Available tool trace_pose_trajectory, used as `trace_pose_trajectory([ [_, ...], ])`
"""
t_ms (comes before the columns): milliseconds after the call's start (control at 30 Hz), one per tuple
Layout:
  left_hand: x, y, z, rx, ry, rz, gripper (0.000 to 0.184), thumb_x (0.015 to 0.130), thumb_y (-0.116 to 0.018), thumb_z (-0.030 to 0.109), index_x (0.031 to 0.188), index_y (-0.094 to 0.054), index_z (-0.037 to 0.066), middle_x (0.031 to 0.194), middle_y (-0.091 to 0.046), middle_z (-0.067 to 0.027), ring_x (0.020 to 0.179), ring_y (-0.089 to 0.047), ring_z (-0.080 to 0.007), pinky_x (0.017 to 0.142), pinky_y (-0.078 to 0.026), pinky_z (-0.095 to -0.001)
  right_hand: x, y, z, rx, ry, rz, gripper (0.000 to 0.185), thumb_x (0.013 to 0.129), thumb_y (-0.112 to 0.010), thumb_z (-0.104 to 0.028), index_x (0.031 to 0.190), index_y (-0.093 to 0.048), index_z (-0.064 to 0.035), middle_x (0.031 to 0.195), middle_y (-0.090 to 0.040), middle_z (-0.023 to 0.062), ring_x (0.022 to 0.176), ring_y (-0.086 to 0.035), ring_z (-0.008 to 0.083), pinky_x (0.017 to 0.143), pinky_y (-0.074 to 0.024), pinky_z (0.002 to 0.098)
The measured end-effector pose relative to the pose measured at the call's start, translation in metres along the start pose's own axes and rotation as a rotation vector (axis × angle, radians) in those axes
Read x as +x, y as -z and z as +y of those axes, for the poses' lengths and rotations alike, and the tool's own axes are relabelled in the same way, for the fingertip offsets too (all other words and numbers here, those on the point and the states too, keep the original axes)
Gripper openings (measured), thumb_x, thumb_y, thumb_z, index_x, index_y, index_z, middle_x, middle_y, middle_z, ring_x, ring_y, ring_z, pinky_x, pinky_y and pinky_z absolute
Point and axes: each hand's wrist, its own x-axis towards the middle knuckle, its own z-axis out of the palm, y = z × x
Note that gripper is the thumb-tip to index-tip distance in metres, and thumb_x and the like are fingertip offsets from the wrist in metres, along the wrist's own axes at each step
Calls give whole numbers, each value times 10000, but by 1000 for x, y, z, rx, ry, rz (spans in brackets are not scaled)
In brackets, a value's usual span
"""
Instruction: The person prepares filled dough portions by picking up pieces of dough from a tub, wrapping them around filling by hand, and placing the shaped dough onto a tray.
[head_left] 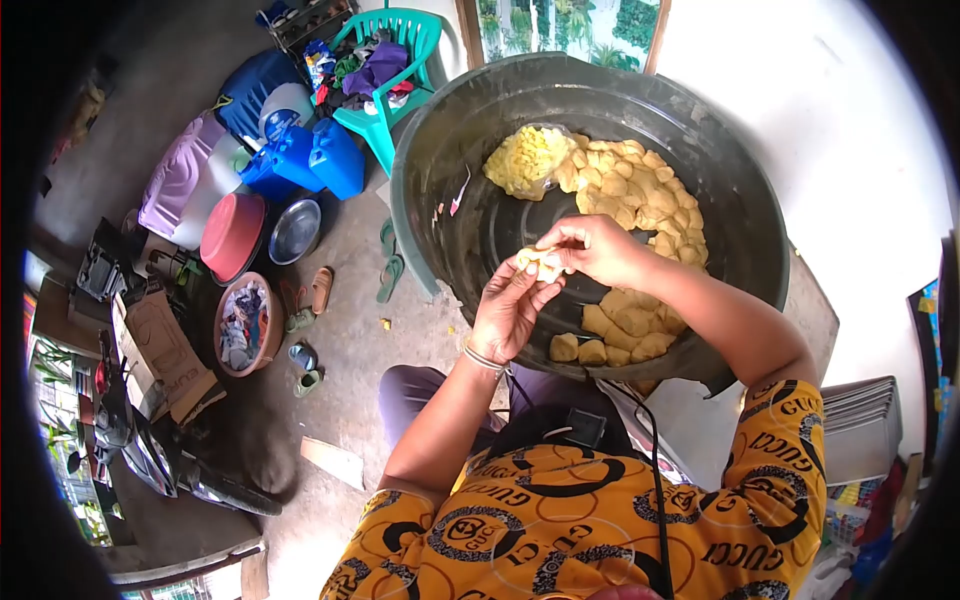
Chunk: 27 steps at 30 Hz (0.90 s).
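Head view: working a small piece of pale yellow dough (541,265) above the large black tub (430,190), held in the curled fingers of the left hand (508,308) and pinched at one edge by the right hand (597,248). Probably at the shaping step, with rounded dough lumps (655,200) and a clear plastic bag of yellow pieces (528,160) inside the tub. Next, likely calls for pressing edges together evenly, with light fingertips, without tearing.

We see a large, round, dark-green plastic tub (440,190) carrying rounded yellow dough lumps (655,197) and a clear plastic bag of small yellow pieces (527,160).
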Motion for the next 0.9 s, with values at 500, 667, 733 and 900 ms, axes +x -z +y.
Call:
trace_pose_trajectory([
  [500, 5, 2, -4, -9, -17, 39, 211, 909, -556, 223, 1018, -558, 42, 1046, -605, -101, 964, -610, -200, 880, -524, -350, -7, -15, -12, -442, 248, 82, 179, 785, -641, -142, 888, -627, 5, 793, -582, 140, 762, -607, 298, 673, -479, 368],
  [667, 7, 4, -1, -98, 33, 25, 270, 917, -542, 254, 1066, -542, 30, 1052, -598, -95, 984, -597, -224, 878, -519, -355, -1, -4, -8, -337, 188, 55, 135, 798, -616, -77, 908, -631, -1, 839, -599, 136, 780, -625, 270, 694, -488, 340],
  [733, 7, 7, -3, -75, -32, 15, 248, 919, -542, 213, 1078, -539, 22, 1051, -595, -108, 981, -599, -239, 875, -523, -348, 1, -5, -3, -310, 230, 29, 169, 816, -600, -65, 972, -644, -18, 864, -608, 135, 789, -631, 256, 710, -493, 328],
  [900, 8, 7, -3, -171, 5, 33, 253, 907, -557, 166, 1104, -534, 8, 1083, -596, -127, 973, -606, -268, 859, -534, -327, -1, 5, -29, 37, -28, 12, 340, 840, -608, -58, 1179, -578, -43, 976, -629, 89, 934, -591, 158, 831, -478, 297],
])
